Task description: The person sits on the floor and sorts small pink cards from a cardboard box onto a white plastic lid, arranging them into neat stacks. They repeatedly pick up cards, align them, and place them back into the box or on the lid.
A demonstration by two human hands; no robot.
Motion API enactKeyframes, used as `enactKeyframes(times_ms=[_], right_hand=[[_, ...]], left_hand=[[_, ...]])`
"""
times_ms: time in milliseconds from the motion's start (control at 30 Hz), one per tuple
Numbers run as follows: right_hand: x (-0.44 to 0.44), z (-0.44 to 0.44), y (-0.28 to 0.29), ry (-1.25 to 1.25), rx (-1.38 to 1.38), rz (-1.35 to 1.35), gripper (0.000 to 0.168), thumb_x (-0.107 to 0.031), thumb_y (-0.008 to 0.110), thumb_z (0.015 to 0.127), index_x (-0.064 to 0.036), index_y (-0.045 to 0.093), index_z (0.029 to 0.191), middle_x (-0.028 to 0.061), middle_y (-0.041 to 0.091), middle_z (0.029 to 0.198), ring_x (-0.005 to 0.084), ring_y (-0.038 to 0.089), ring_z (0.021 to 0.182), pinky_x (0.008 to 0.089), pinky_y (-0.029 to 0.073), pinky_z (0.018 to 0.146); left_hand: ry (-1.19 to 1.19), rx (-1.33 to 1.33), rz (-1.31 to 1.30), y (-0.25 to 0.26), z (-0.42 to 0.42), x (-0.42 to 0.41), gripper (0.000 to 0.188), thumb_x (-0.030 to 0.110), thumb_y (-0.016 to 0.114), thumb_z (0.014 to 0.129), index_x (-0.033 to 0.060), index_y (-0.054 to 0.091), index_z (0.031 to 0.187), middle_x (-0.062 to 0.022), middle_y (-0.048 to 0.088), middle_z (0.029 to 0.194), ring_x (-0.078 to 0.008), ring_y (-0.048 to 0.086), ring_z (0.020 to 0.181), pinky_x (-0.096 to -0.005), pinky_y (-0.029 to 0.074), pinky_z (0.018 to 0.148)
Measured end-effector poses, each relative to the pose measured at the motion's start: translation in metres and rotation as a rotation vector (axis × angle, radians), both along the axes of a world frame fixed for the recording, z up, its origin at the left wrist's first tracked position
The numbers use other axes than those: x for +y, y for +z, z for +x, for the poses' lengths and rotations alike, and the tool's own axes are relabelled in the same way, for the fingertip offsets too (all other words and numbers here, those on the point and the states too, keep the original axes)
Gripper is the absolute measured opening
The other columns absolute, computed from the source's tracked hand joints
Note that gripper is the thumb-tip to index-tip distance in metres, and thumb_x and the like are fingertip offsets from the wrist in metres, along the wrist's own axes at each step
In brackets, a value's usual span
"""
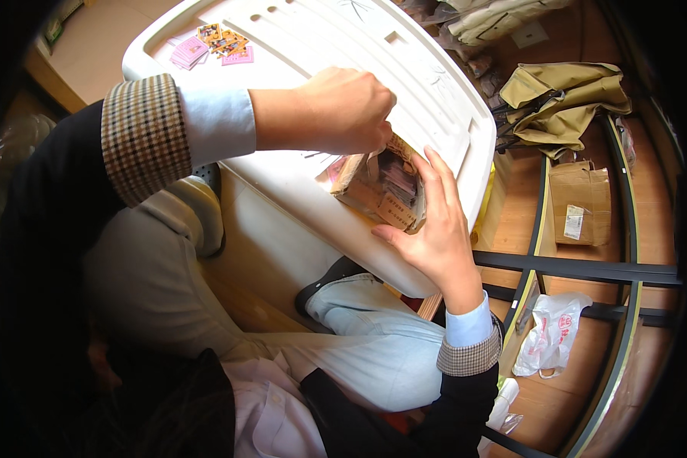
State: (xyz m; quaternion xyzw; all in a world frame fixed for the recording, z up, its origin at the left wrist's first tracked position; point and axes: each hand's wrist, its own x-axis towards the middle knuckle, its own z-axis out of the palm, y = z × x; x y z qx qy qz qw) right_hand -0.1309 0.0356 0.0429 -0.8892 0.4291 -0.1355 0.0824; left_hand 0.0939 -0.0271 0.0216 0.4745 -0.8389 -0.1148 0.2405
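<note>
A small open cardboard box (360, 194) stands near the right end of a white plastic tabletop (303, 34). Inside it I see a packed stack of thin cards (399, 182) and a printed inner flap that bears writing. My right hand (435, 223) spreads around the box's right side, thumb at the near edge and fingers along the far edge. Over the box's far left edge, my left hand (352, 109) is curled with knuckles up; its fingertips are hidden, so anything in them cannot be seen. Beside the box's left edge lies a pink card (336, 169).
At the table's far left lie pink cards (189, 52) and a loose spread of orange patterned cards (224, 41). Dark-framed shelving on the right holds a cardboard carton (581, 200), a white plastic bag (552, 332) and a folded khaki fabric item (555, 103). My legs are below the table edge.
</note>
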Motion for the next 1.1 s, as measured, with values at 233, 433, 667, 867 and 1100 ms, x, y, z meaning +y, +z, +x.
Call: enactKeyframes(times_ms=[233, 433, 667, 867, 1100], right_hand=[[-0.019, -0.007, -0.023, 0.052, -0.123, 0.098, 0.098, -0.019, 0.084, 0.060, -0.002, 0.032, 0.141, 0.0213, 0.039, 0.135, 0.0393, 0.043, 0.125, 0.0446, 0.040, 0.106], [-0.014, -0.019, -0.016, -0.016, -0.117, 0.109, 0.090, -0.016, 0.082, 0.060, -0.001, 0.035, 0.136, 0.0212, 0.041, 0.128, 0.0387, 0.044, 0.122, 0.0433, 0.040, 0.105], [0.003, -0.042, -0.007, -0.081, -0.104, 0.134, 0.091, -0.017, 0.081, 0.063, 0.000, 0.034, 0.139, 0.0229, 0.039, 0.132, 0.0402, 0.041, 0.126, 0.0443, 0.039, 0.107], [0.013, -0.039, -0.022, -0.151, 0.066, 0.137, 0.106, -0.031, 0.082, 0.068, 0.001, 0.021, 0.148, 0.0261, 0.022, 0.148, 0.0439, 0.027, 0.138, 0.0493, 0.031, 0.113], [0.003, -0.033, -0.021, -0.071, 0.030, 0.009, 0.098, -0.027, 0.083, 0.068, 0.000, 0.027, 0.144, 0.0235, 0.035, 0.136, 0.0420, 0.038, 0.127, 0.0474, 0.037, 0.109]], left_hand=[[-0.041, 0.227, 0.082, -0.005, -0.007, 0.007, 0.014, 0.014, 0.061, 0.082, -0.0006, 0.063, 0.082, -0.0185, 0.066, 0.073, -0.0361, 0.066, 0.065, -0.0421, 0.054, 0.063], [-0.197, 0.079, -0.332, 0.002, -0.020, 0.028, 0.009, 0.014, 0.067, 0.075, 0.0050, 0.069, 0.075, -0.0121, 0.058, 0.103, -0.0268, 0.054, 0.099, -0.0404, 0.049, 0.081], [-0.368, 0.040, -0.294, -0.016, -0.042, 0.049, 0.021, 0.017, 0.065, 0.077, -0.0028, 0.069, 0.083, -0.0205, 0.050, 0.130, -0.0336, 0.043, 0.123, -0.0432, 0.038, 0.102], [-0.334, -0.023, -0.242, -0.022, -0.061, 0.066, 0.041, 0.019, 0.062, 0.081, -0.0146, 0.062, 0.104, -0.0234, 0.043, 0.137, -0.0366, 0.039, 0.127, -0.0467, 0.031, 0.107], [-0.365, 0.080, -0.190, -0.020, -0.057, 0.063, 0.046, 0.018, 0.064, 0.079, -0.0106, 0.059, 0.115, -0.0222, 0.043, 0.137, -0.0372, 0.040, 0.126, -0.0479, 0.033, 0.105]])
